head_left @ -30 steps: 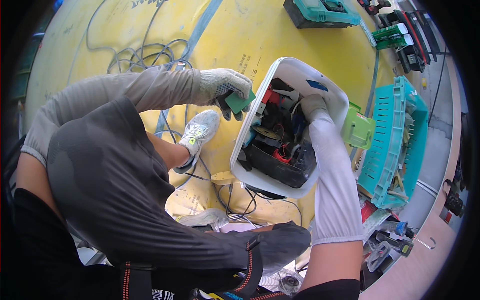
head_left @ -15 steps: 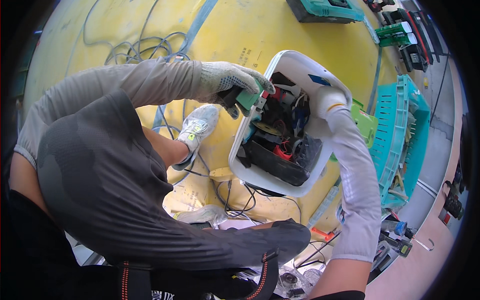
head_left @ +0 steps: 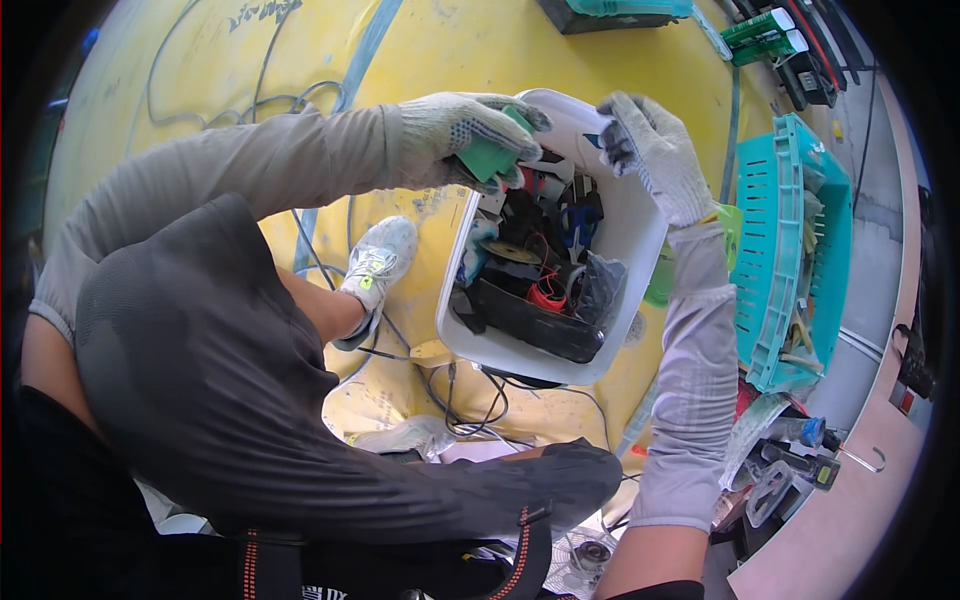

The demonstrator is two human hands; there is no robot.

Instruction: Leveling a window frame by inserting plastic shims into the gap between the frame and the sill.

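Note:
My left hand [head_left: 465,140], in a white knit glove with blue dots, grips a green box-like piece [head_left: 490,158] over the far left rim of a white plastic bin [head_left: 632,290]. Above the bin's far right side is my gloved right hand [head_left: 655,155], its fingers curled in; whatever they may hold is hidden. Inside the bin lie blue-handled scissors [head_left: 578,228], a red coil of wire [head_left: 546,292], a long black case [head_left: 530,318], a yellowish disc [head_left: 510,252] and a crumpled clear-grey bag [head_left: 600,288].
A teal slatted crate [head_left: 770,250] stands right of the bin, with a light-green plastic piece [head_left: 725,235] between them. Black cables [head_left: 455,400] run over the yellow floor covering [head_left: 460,60]. Green cylinders [head_left: 765,38] and a teal-topped case [head_left: 615,12] lie farther off.
My right hand has come up out of the bin to above its far right rim. My left hand still holds the green piece, slightly higher. The view has shifted a little.

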